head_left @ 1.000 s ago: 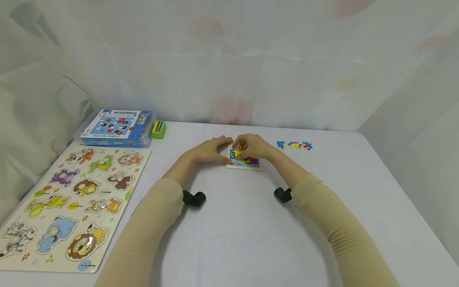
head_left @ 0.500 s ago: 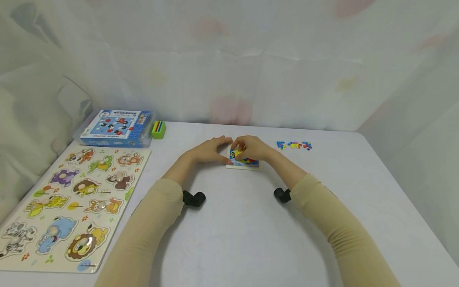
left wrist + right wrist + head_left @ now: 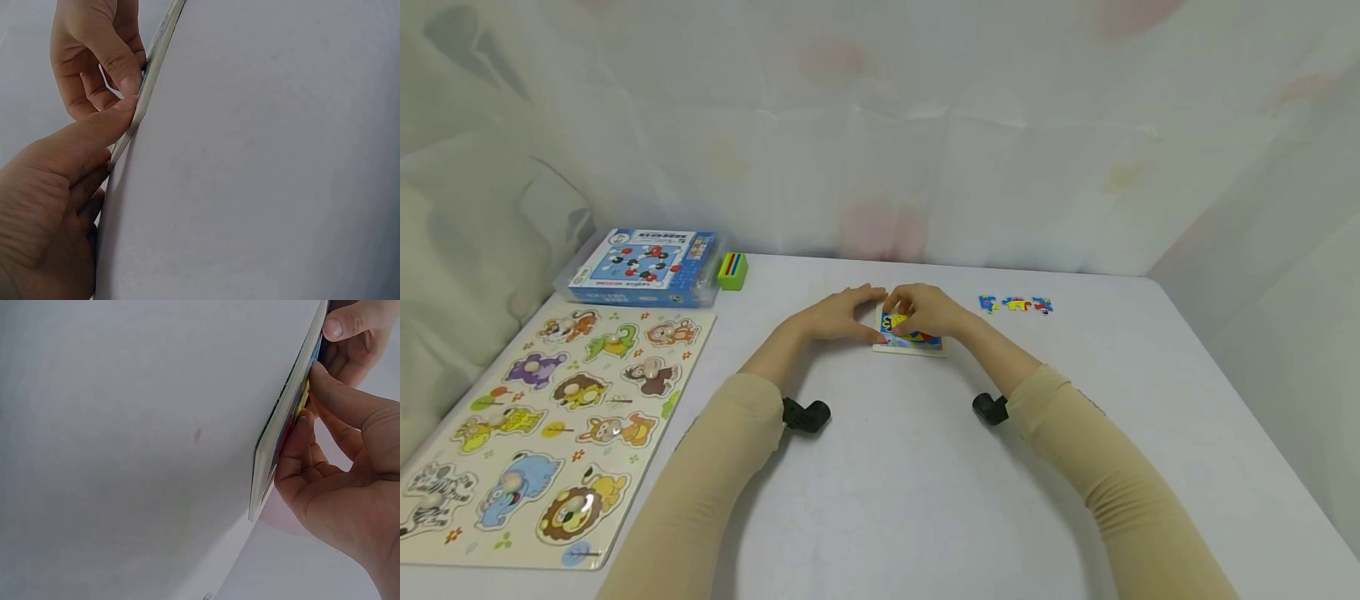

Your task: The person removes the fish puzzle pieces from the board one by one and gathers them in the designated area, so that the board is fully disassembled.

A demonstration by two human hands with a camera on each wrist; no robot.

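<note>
A small jigsaw puzzle board [image 3: 912, 351] with a pale rim and a blue, yellow and red picture lies on the table. My left hand [image 3: 835, 316] holds its left side, thumb at the near corner and fingers toward the far one. Over the picture, my right hand [image 3: 936, 308] pinches a yellow puzzle piece [image 3: 305, 395] close against the board. The right hand hides much of the picture in the head view. Three loose puzzle pieces lie in a row to the right, the middle one [image 3: 1017, 304] mostly yellow.
A large animal peg puzzle [image 3: 647, 477] covers the table's left side. Behind it stand a blue molecule-picture box [image 3: 638, 293] and a green block [image 3: 733, 272] with coloured stripes. A pale curtain [image 3: 1000, 167] hangs along the back edge.
</note>
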